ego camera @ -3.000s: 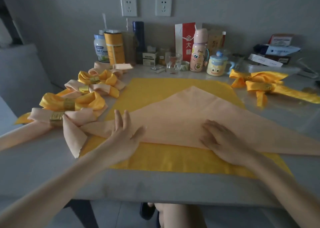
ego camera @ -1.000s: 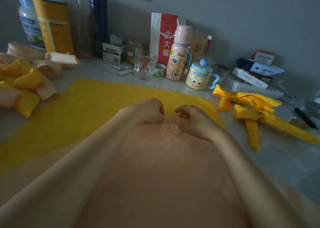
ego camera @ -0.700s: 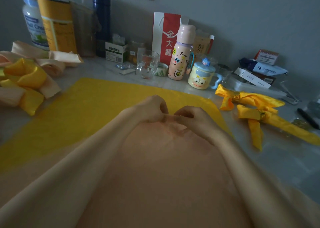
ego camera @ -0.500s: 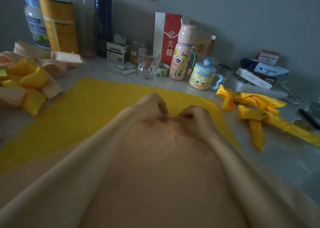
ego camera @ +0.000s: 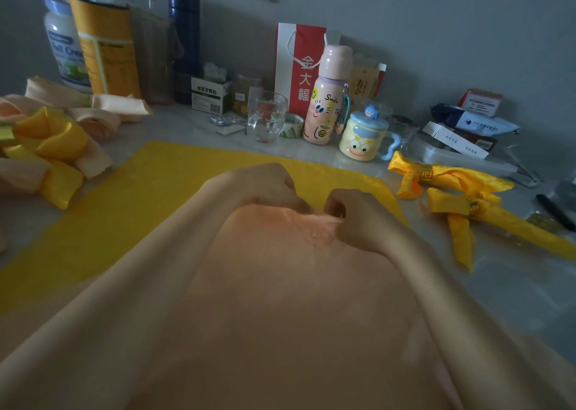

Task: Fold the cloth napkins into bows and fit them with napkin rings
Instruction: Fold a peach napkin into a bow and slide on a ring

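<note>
**Two hands pinch peach napkin corner**

Left hand (ego camera: 265,185) and right hand (ego camera: 358,219), fingers curled, both pinch the bunched far corner of the peach napkin (ego camera: 296,300). It lies on a flat yellow napkin (ego camera: 156,197) mid-table. Yellow napkin's far edge stops just short of the glass (ego camera: 268,116) and smiley mug (ego camera: 363,138). Bare table (ego camera: 514,285) shows right of the right forearm, up to two ringed yellow bows (ego camera: 452,185). Finished bows (ego camera: 46,147) crowd the left edge. Pink bottle (ego camera: 327,97) reads "Smile"; red bag (ego camera: 304,66) reads 金大福.
</note>
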Demonstrator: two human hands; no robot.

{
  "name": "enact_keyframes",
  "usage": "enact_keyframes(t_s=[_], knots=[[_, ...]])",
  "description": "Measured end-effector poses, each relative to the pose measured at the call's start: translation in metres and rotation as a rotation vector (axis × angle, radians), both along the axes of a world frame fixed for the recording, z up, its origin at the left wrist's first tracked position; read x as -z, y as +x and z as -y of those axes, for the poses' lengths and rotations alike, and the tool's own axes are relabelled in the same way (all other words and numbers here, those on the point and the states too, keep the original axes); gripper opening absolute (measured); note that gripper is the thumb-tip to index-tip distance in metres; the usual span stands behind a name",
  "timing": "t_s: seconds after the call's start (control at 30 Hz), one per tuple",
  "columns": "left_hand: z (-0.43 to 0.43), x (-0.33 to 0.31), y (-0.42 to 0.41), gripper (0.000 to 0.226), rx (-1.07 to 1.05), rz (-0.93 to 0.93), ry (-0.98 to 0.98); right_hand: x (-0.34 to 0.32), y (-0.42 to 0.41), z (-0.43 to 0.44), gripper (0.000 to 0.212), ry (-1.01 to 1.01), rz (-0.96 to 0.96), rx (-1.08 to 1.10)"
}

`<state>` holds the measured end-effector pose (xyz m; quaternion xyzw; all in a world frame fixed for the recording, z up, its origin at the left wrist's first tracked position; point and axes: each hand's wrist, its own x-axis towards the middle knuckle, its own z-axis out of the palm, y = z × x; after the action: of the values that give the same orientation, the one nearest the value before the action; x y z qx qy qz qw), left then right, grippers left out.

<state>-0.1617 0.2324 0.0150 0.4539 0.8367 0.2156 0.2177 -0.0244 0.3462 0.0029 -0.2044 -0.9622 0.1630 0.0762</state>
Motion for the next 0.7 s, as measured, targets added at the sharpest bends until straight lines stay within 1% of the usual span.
enact_keyframes(t_s=[0.07, 0.2, 0.23, 0.3, 0.37, 0.43, 0.47, 0.5, 0.53, 0.57, 0.6, 0.67, 0.7], knots=[[0.000, -0.004, 0.002, 0.037, 0.002, 0.041, 0.002, -0.001, 0.002, 0.005, 0.030, 0.054, 0.030, -0.017], [0.000, -0.005, 0.007, 0.032, 0.042, -0.012, -0.110, 0.002, 0.007, 0.018, 0.035, 0.187, 0.120, -0.049], [0.001, -0.005, 0.008, 0.034, 0.049, -0.016, -0.143, 0.003, 0.008, 0.020, 0.034, 0.237, 0.130, -0.067], [0.001, -0.005, 0.011, 0.033, 0.073, -0.034, -0.188, 0.004, 0.010, 0.022, 0.025, 0.325, 0.129, -0.106], [0.000, -0.004, 0.014, 0.031, 0.086, -0.067, -0.215, 0.005, 0.010, 0.026, 0.018, 0.370, 0.134, -0.123], [-0.001, -0.001, 0.016, 0.032, 0.088, -0.092, -0.229, 0.004, 0.009, 0.029, 0.017, 0.423, 0.195, -0.131], [-0.001, 0.000, 0.017, 0.032, 0.090, -0.100, -0.232, 0.002, 0.010, 0.030, 0.022, 0.429, 0.263, -0.132], [-0.001, 0.000, 0.018, 0.033, 0.094, -0.104, -0.236, -0.003, 0.012, 0.030, 0.028, 0.394, 0.342, -0.129], [-0.001, 0.000, 0.018, 0.035, 0.097, -0.108, -0.240, -0.008, 0.014, 0.029, 0.034, 0.314, 0.401, -0.114], [-0.001, 0.000, 0.019, 0.037, 0.096, -0.110, -0.248, -0.015, 0.016, 0.027, 0.038, 0.221, 0.415, -0.102], [0.000, -0.001, 0.019, 0.037, 0.090, -0.112, -0.254, -0.019, 0.016, 0.023, 0.039, 0.160, 0.363, -0.094], [0.001, -0.002, 0.021, 0.039, 0.078, -0.111, -0.266, -0.017, 0.010, 0.016, 0.037, 0.170, 0.189, -0.072], [0.001, -0.003, 0.022, 0.042, 0.080, -0.115, -0.270, -0.012, 0.008, 0.015, 0.040, 0.156, 0.161, -0.058]])
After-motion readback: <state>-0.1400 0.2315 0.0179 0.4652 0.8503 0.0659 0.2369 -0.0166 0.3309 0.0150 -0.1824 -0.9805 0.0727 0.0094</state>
